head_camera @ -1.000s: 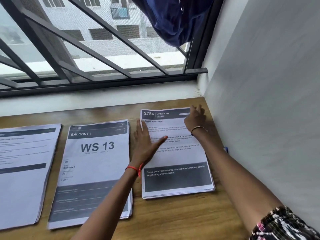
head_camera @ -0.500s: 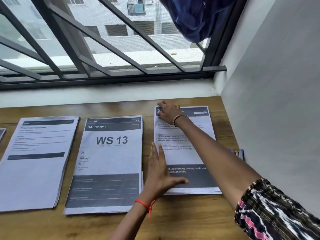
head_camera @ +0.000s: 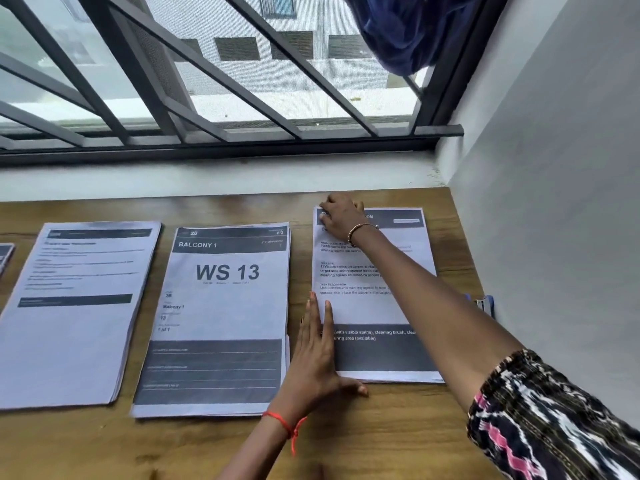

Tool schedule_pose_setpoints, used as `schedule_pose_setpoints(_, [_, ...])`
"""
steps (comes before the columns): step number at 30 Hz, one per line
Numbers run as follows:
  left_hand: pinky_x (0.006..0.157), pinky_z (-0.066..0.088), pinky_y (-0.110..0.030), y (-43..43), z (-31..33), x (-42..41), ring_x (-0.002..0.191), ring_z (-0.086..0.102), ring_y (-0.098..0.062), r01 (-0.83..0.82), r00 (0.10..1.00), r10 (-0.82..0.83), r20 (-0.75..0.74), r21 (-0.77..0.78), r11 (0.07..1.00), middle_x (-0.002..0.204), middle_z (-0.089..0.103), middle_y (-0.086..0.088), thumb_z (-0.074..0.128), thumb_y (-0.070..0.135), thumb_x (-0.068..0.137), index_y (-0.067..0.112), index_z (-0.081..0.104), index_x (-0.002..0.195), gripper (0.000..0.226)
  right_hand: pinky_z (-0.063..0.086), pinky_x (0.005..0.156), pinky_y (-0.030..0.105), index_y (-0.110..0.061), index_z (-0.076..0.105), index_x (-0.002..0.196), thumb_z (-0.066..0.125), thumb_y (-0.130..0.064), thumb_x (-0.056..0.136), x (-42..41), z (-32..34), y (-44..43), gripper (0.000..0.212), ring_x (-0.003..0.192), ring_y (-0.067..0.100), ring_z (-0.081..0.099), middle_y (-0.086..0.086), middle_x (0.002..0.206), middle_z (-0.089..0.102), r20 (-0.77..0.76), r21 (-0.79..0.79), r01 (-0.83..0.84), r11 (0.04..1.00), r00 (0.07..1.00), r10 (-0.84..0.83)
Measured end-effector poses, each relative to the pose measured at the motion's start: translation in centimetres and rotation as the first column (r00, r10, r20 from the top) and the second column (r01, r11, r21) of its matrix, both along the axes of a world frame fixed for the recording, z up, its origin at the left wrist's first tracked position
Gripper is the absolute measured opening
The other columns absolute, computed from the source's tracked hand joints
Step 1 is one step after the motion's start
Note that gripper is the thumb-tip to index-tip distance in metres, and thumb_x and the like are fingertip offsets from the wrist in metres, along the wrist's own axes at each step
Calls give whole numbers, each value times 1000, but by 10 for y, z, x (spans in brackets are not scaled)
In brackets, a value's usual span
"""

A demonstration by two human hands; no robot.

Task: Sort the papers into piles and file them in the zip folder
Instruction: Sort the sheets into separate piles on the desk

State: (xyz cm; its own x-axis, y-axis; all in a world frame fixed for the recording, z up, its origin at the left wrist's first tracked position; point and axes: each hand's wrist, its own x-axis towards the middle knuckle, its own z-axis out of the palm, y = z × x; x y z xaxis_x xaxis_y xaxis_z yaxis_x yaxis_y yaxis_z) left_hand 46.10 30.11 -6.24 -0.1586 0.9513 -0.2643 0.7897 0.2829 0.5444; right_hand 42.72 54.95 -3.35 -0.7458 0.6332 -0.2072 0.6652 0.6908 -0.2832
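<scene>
Three piles of printed papers side by side on the wooden table [head_camera: 381, 438], plus the edge of a fourth pile [head_camera: 5, 258] at the far left. Left pile [head_camera: 76, 317] with a text sheet on top, middle pile [head_camera: 225, 306] topped by a sheet reading "WS 13", right pile [head_camera: 360, 310] nearest the white wall. Both hands on the right pile, well apart: left hand [head_camera: 315, 362] flat, fingers straight along the pile's left edge, thumb at its near corner; right hand [head_camera: 341, 214] reaching across to the far-left corner, fingers bent over it, pinching or only pressing impossible to tell. Small blue object [head_camera: 485, 303] beside the wall, just right of that pile. Barred window [head_camera: 242, 81] and dark blue cloth [head_camera: 408, 32] beyond.
</scene>
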Motion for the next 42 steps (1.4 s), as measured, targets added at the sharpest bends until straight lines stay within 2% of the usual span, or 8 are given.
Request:
schedule_pose_setpoints(9, [105,-28,-24,3,-3,0,129,-45,-16,13,1000,-13,7,-8,1000,137,-49,-10,18,103,34,27,-44,125,134,11,113,49,-17,12,148,33,-39,98,15,-5,-15,59,143,24,10,4,155,12,64,3,-30,1000,997,30])
schedule_pose_setpoints(14, [112,-19,-27,0,-16,-2,138,-29,-18,7,1000,-7,-4,57,998,148,-34,-2,29,98,48,18,-27,141,134,-4,115,48,-18,-7,149,17,-42,101,20,-22,-24,59,145,18,-9,-1,157,-10,152,21,-51,998,987,47])
schedule_pose_setpoints(22, [113,-12,-32,3,-14,-2,141,-18,-25,14,996,-12,-83,27,1000,153,-12,-24,21,97,56,-7,-6,144,139,-8,114,47,-21,-11,148,12,-45,100,20,-30,-27,58,144,14,-12,-4,157,-14,154,70,-38,997,988,26])
schedule_pose_setpoints(27, [115,-12,-24,5,4,5,143,-15,-8,-265,964,264,24,118,957,157,-12,-1,-2,97,52,12,1,150,129,-12,112,49,-23,-12,147,19,-47,99,29,-24,-24,62,144,14,-13,-3,156,-15,-10,-46,10,999,1000,-10])
schedule_pose_setpoints(30, [119,6,-33,16,12,0,143,9,-17,-370,928,373,22,185,910,153,18,-6,11,91,63,9,22,145,117,-9,114,45,-18,-6,148,19,-50,97,51,-20,-21,65,145,13,-8,-2,157,-8,-287,-79,192,978,935,-207])
schedule_pose_setpoints(32, [119,2,-30,26,7,-6,144,7,-19,-376,924,382,9,203,904,154,17,-9,18,79,70,7,19,146,104,-6,115,43,-18,-1,148,20,-50,97,74,-13,-20,64,145,13,-5,-1,158,-4,-359,-99,318,943,872,-332])
schedule_pose_setpoints(37, [113,-9,-27,46,-10,-8,145,-3,-19,-331,923,362,-131,211,920,157,0,-9,9,65,79,8,3,148,90,-1,118,38,-17,6,149,28,-42,99,143,-5,-45,60,145,15,-2,-1,158,-3,-244,-135,392,910,877,-414])
schedule_pose_setpoints(42, [115,-6,-34,49,-17,-1,146,-2,-21,-373,902,400,-162,173,911,158,-2,-9,-1,62,76,6,-1,148,92,33,106,34,-21,11,149,32,-48,96,185,-6,-89,63,144,20,14,0,158,-3,-127,-85,508,857,848,-515])
